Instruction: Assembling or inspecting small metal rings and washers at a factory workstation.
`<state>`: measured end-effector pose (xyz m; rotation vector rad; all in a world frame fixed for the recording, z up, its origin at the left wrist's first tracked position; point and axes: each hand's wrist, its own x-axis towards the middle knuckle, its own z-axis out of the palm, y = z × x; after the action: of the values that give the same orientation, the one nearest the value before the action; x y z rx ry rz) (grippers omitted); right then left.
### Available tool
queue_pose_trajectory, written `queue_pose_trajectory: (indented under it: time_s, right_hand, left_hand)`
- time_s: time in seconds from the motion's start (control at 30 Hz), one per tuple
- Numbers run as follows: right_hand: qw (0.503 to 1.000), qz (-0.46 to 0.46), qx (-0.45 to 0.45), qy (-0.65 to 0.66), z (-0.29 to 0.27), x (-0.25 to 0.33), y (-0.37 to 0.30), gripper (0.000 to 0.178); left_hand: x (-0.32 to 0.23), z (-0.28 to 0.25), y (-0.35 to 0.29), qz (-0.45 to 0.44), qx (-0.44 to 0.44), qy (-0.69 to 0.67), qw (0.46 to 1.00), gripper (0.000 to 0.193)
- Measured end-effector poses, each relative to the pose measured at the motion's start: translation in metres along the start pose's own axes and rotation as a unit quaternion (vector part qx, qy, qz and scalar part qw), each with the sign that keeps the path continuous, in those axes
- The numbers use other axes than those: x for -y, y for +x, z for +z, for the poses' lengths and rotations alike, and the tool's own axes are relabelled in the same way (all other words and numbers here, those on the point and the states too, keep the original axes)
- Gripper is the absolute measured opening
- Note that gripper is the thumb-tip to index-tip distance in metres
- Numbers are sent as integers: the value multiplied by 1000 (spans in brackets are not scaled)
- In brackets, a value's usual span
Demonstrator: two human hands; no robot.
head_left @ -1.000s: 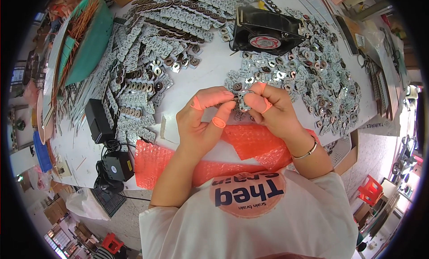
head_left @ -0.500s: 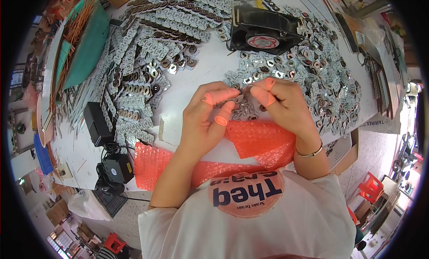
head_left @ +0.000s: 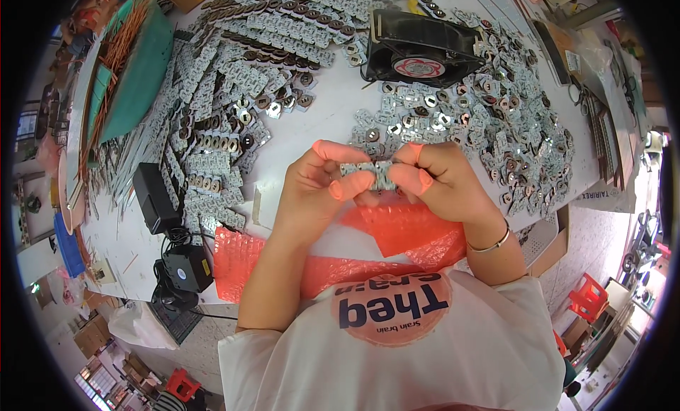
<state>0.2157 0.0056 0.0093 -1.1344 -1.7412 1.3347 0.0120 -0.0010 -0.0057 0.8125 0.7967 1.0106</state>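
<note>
My left hand (head_left: pixel 308 191) and my right hand (head_left: pixel 450 181) pinch a small pale circuit board (head_left: pixel 382 171) between them, one at each end. Orange finger cots cover the thumbs and forefingers. My fingertips hide much of the board. Just beyond it, loose small circuit boards (head_left: pixel 418 113) with round dark or shiny parts lie in a scattered heap. Beneath and in front of my hands is a sheet of red bubble wrap (head_left: pixel 411 230) on the white table (head_left: pixel 322 120).
A black fan (head_left: pixel 423 49) stands at the back among the boards. Rows of board strips (head_left: pixel 276 32) cover the left and far side. A green basin (head_left: pixel 145 71) with copper-coloured strands stands at far left. Black power adapters (head_left: pixel 185 266) with cables lie near the front left edge.
Both hands have come slightly nearer to my body, away from the heap. The circuit board between my fingers now shows plainly, with my thumbs on its face.
</note>
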Motion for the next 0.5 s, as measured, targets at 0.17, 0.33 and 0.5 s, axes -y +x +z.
queue_pose_trajectory:
  time_s: [0.17,0.33,0.5]
  right_hand:
    - [942,141,-2,304,6,5,1,20]
    - [978,64,-70,184,14,3,1,21]
    - [984,69,-59,155,13,-1,-1,21]
  left_hand:
    - [-3,6,-2,-13,50,-70,996,18]
    - [7,5,0,222,9,153,963,22]
    - [8,4,0,314,-19,350,882,22]
